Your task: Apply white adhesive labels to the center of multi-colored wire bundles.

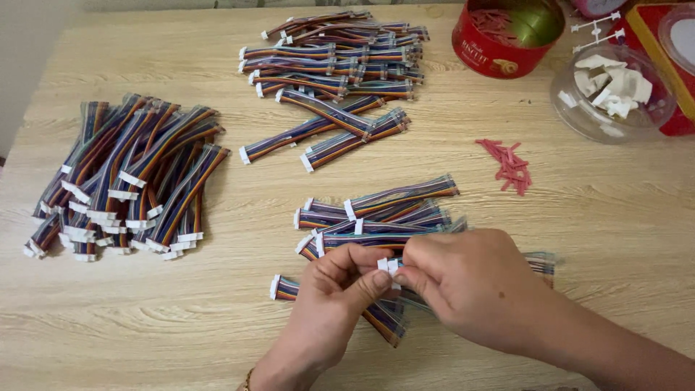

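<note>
Head view shows our left hand point(334, 293) and right hand point(463, 286) meeting low at centre over the wooden counter point(217, 333); both grips are closed, fingertips pinching the white connectors point(391, 265) of a rainbow ribbon cable. Bare wood lies open to the lower left and along the right side. We count three heaps of ribbon cables besides: a stacked pile point(130, 181) at left, a loose pile point(337, 69) at top centre, and a small cluster point(380, 213) just behind our hands (too many to count singly). A scatter of red ties point(510, 165) lies right of centre. At the top right edge sit a round red tin point(499, 43) and a clear plastic tub point(612, 94) of white connector housings.
</note>
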